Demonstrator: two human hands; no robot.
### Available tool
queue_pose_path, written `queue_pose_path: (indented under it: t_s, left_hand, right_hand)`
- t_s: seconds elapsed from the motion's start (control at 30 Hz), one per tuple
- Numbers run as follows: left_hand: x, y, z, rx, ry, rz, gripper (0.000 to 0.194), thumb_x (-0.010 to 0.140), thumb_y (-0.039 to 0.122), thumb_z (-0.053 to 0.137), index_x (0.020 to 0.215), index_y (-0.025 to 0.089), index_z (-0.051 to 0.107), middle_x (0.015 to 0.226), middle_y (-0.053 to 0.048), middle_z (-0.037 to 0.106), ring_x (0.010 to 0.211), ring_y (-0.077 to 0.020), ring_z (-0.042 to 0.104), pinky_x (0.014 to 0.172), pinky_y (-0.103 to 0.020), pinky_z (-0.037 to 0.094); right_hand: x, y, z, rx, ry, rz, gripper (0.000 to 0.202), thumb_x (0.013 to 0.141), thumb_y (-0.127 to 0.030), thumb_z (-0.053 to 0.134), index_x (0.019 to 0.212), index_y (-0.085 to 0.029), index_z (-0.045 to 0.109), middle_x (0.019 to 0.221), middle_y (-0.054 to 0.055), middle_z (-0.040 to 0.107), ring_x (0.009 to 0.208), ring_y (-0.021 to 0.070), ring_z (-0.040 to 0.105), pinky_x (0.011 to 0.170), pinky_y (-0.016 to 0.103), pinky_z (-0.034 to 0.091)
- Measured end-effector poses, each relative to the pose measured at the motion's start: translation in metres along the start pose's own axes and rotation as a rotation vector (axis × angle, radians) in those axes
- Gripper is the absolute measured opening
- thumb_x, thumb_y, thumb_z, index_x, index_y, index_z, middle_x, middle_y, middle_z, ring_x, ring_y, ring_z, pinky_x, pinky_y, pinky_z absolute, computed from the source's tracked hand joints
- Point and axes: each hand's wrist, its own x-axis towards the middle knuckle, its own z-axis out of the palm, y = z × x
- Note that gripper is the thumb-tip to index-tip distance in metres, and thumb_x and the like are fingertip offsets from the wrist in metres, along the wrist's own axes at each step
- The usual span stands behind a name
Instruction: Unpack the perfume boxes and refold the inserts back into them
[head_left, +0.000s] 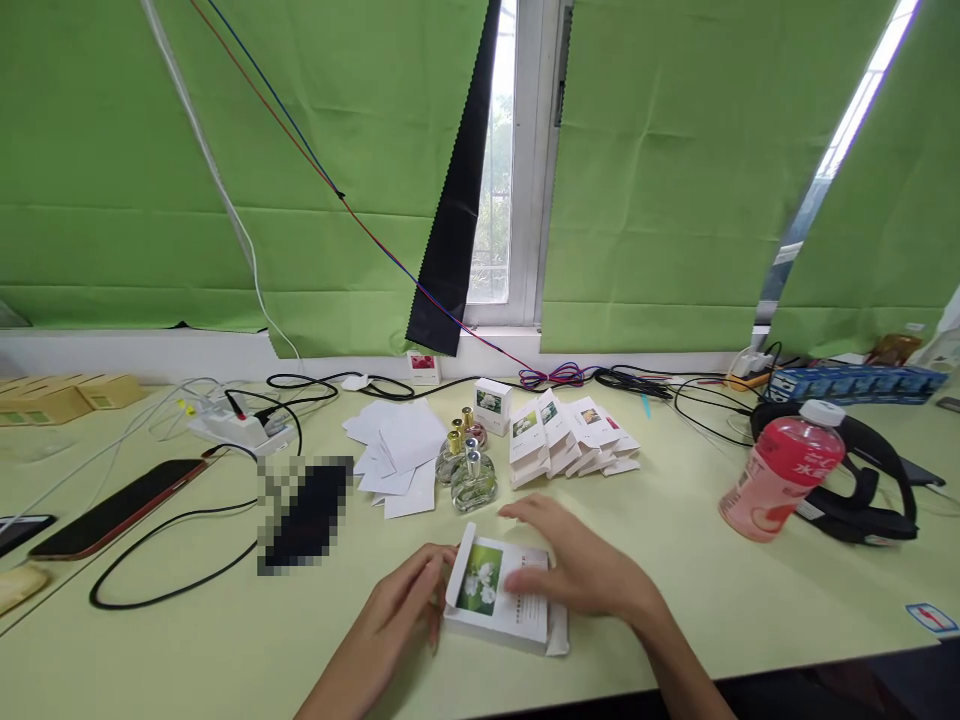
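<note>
A white cardboard box (534,620) with white flowers on a green picture lies on the table in front of me, its end flaps up at the left and right. My left hand (397,610) is at its left end, fingers curled against the edge beside the raised flap. Above the box's right part is my right hand (581,570), fingers spread and thumb over the printed face. Just beyond are several small glass bottles (474,490) with gold and silver tops. One white box (492,405) stands upright behind them.
Several flattened-looking boxes (559,440) lean overlapping behind my right hand. White paper sheets (405,440) are heaped left of the bottles. A pink drink bottle (784,475) and a black headset (874,505) sit right. Phones (120,508), cables and a power strip (240,430) lie left.
</note>
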Motion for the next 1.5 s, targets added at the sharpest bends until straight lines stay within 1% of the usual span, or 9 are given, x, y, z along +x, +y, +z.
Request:
queue_pose_path:
  t_s: [0.1,0.2,0.3,0.5,0.87,1.03,1.23,1.4,1.5]
  left_hand:
    - [0.002,-0.003,0.004,0.035,-0.055,0.024,0.041,0.09,0.049,0.054,0.118,0.02,0.062,0.09,-0.005,0.067,0.065,-0.0143,0.054,0.061,-0.024,0.048]
    - [0.008,-0.009,0.013,0.018,-0.045,0.029,0.037,0.083,0.029,0.058,0.118,0.017,0.063,0.081,-0.003,0.066,0.065,-0.014,0.055,0.054,-0.021,0.045]
    - [0.018,-0.014,0.024,-0.04,-0.069,-0.07,0.049,0.071,0.015,0.054,0.12,0.014,0.061,0.069,0.0,0.064,0.048,-0.0094,0.049,0.042,-0.019,0.038]
    - [0.036,-0.009,0.038,-0.059,-0.114,-0.22,0.054,0.065,0.018,0.051,0.118,0.01,0.059,0.056,0.002,0.063,0.031,-0.0082,0.047,0.029,-0.017,0.027]
    - [0.04,0.0,0.047,-0.155,-0.158,-0.237,0.042,0.066,0.023,0.055,0.105,0.011,0.065,0.053,0.005,0.058,0.032,-0.0039,0.042,0.032,-0.014,0.023]
    - [0.04,0.0,0.049,-0.091,-0.086,-0.168,0.033,0.064,0.021,0.059,0.095,0.012,0.068,0.059,0.004,0.059,0.034,-0.0033,0.035,0.033,-0.017,0.025]
    - [0.036,-0.002,0.051,-0.006,0.063,0.02,0.022,0.06,0.017,0.066,0.081,0.013,0.07,0.073,-0.003,0.067,0.06,-0.0133,0.055,0.056,-0.023,0.045]
    - [0.029,-0.003,0.053,0.023,0.128,0.014,0.022,0.063,0.016,0.063,0.083,0.014,0.071,0.071,-0.001,0.061,0.061,-0.0128,0.05,0.055,-0.022,0.044]
    - [0.026,-0.004,0.05,0.081,0.082,0.033,0.016,0.069,0.017,0.058,0.079,0.015,0.07,0.071,-0.001,0.055,0.061,-0.0119,0.046,0.051,-0.02,0.04]
  right_hand:
    - [0.004,-0.011,0.017,-0.122,-0.142,-0.003,0.096,0.062,-0.052,0.084,0.144,-0.023,0.043,0.134,0.012,0.051,0.125,0.0339,0.044,0.106,0.043,0.037]
    - [0.006,-0.007,0.021,-0.17,-0.193,0.028,0.098,0.061,-0.051,0.084,0.144,-0.02,0.043,0.131,0.014,0.053,0.12,0.0349,0.046,0.104,0.045,0.037]
    - [0.005,0.002,0.011,-0.141,-0.211,0.026,0.097,0.06,-0.045,0.085,0.144,-0.021,0.043,0.135,0.013,0.052,0.124,0.034,0.043,0.106,0.044,0.036]
    - [0.0,0.011,-0.006,-0.08,-0.22,0.061,0.098,0.058,-0.036,0.086,0.145,-0.023,0.042,0.141,0.01,0.049,0.132,0.0312,0.04,0.11,0.042,0.034]
    - [0.0,0.023,-0.015,-0.03,-0.216,-0.014,0.09,0.056,-0.028,0.085,0.138,-0.022,0.047,0.134,0.008,0.055,0.123,0.0282,0.049,0.104,0.038,0.04]
    - [0.0,0.022,-0.016,-0.039,-0.232,-0.014,0.086,0.056,-0.026,0.084,0.135,-0.024,0.049,0.13,0.007,0.056,0.118,0.027,0.051,0.1,0.037,0.042]
    - [-0.001,0.026,-0.017,-0.031,-0.242,-0.02,0.086,0.057,-0.028,0.084,0.135,-0.024,0.048,0.131,0.007,0.056,0.119,0.0277,0.05,0.101,0.038,0.041]
    - [-0.002,0.031,-0.018,-0.033,-0.259,-0.019,0.089,0.056,-0.031,0.085,0.136,-0.025,0.048,0.131,0.006,0.055,0.119,0.0287,0.05,0.1,0.038,0.041]
    - [-0.002,0.033,-0.018,-0.04,-0.268,-0.015,0.09,0.055,-0.031,0.086,0.137,-0.025,0.047,0.13,0.006,0.056,0.119,0.0291,0.05,0.1,0.038,0.041]
